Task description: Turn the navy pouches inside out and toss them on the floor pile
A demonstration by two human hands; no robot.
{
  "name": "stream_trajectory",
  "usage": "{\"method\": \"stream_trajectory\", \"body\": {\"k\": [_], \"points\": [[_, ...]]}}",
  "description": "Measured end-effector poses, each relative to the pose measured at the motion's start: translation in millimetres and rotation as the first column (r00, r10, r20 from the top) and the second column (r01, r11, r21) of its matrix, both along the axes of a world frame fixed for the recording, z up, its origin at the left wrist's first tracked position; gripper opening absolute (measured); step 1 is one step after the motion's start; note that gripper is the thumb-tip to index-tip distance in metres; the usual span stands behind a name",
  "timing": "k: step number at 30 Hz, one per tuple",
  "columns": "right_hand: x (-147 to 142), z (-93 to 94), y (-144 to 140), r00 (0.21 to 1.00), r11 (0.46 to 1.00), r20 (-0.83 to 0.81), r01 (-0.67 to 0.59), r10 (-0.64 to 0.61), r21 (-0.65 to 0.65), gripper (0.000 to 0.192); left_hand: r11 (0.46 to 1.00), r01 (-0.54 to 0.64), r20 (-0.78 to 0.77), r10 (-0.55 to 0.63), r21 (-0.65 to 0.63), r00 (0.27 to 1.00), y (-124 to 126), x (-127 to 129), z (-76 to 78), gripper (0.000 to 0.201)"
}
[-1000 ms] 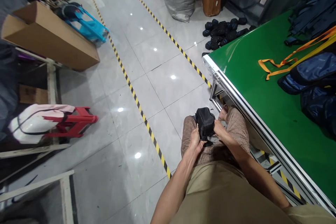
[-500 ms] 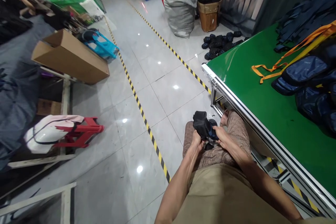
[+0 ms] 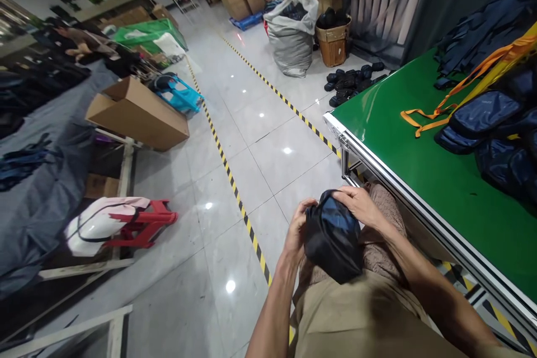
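I sit beside a green table, holding a small dark navy pouch (image 3: 333, 238) over my lap with both hands. My left hand (image 3: 297, 229) grips its left edge, fingers curled around the fabric. My right hand (image 3: 359, 204) lies over its top right corner, fingers pressed on the cloth. The pouch is bundled up and rests against my patterned trousers (image 3: 384, 235).
The green table (image 3: 403, 151) at my right carries navy bags (image 3: 482, 117) and an orange strap (image 3: 436, 109). A pile of dark pouches (image 3: 350, 81) lies on the floor by a basket (image 3: 333, 39) and a grey sack (image 3: 291, 39). A cardboard box (image 3: 138, 114) and red stool (image 3: 145, 224) stand left.
The pouch has come up closer to my body and turned, now showing its shiny navy side. My right hand shifted onto its top. My view has tilted upward.
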State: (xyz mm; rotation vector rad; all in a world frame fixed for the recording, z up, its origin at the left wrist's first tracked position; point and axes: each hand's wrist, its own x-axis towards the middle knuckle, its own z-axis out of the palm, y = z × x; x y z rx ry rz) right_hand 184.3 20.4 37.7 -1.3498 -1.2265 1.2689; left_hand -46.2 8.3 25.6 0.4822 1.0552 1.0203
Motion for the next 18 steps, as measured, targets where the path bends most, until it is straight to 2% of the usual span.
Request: {"method": "stream_trajectory", "body": {"k": [2, 4, 6, 7, 9, 11, 12, 14, 16, 18], "points": [[11, 12.7, -6, 0.992, 0.995, 0.096, -0.089, 0.085, 0.038, 0.031, 0.995, 0.013, 0.064, -0.019, 0.104, 0.998, 2, -18, 15.4, 0.044], [19, 16.7, -17, 0.981, 0.988, 0.165, -0.12, 0.102, 0.099, 0.028, 0.973, 0.035, 0.025, -0.042, 0.229, 0.999, 0, -26, 26.3, 0.036], [25, 15.1, -30, 0.972, 0.972, 0.209, -0.144, 0.104, 0.188, 0.023, 0.93, 0.143, -0.167, -0.09, 0.339, 0.982, -8, -20, 31.8, 0.035], [28, 13.6, -37, 0.968, 0.963, 0.23, -0.149, 0.097, 0.224, 0.023, 0.897, 0.232, -0.294, -0.122, 0.377, 0.948, -14, -12, 32.2, 0.038], [34, 11.2, -52, 0.952, 0.951, 0.3, -0.15, 0.065, 0.27, 0.024, 0.812, 0.403, -0.526, -0.143, 0.422, 0.839, -29, 8, 27.3, 0.042], [43, 11.2, -65, 0.913, 0.942, 0.404, -0.177, 0.049, 0.285, 0.025, 0.731, 0.508, -0.661, -0.103, 0.456, 0.743, -44, 29, 15.4, 0.035], [49, 11.9, -71, 0.888, 0.937, 0.455, -0.211, 0.065, 0.278, 0.027, 0.694, 0.535, -0.689, -0.078, 0.481, 0.721, -51, 37, 7.6, 0.03], [61, 13.4, -81, 0.836, 0.924, 0.531, -0.302, 0.138, 0.235, 0.032, 0.643, 0.559, -0.689, -0.067, 0.524, 0.722, -62, 49, -8.0, 0.032], [70, 13.1, -87, 0.797, 0.909, 0.558, -0.382, 0.232, 0.169, 0.038, 0.648, 0.568, -0.669, -0.118, 0.508, 0.733, -70, 55, -18.5, 0.035], [75, 10.0, -90, 0.787, 0.899, 0.541, -0.422, 0.298, 0.119, 0.048, 0.727, 0.557, -0.633, -0.218, 0.402, 0.743, -73, 56, -20.6, 0.035]]}}
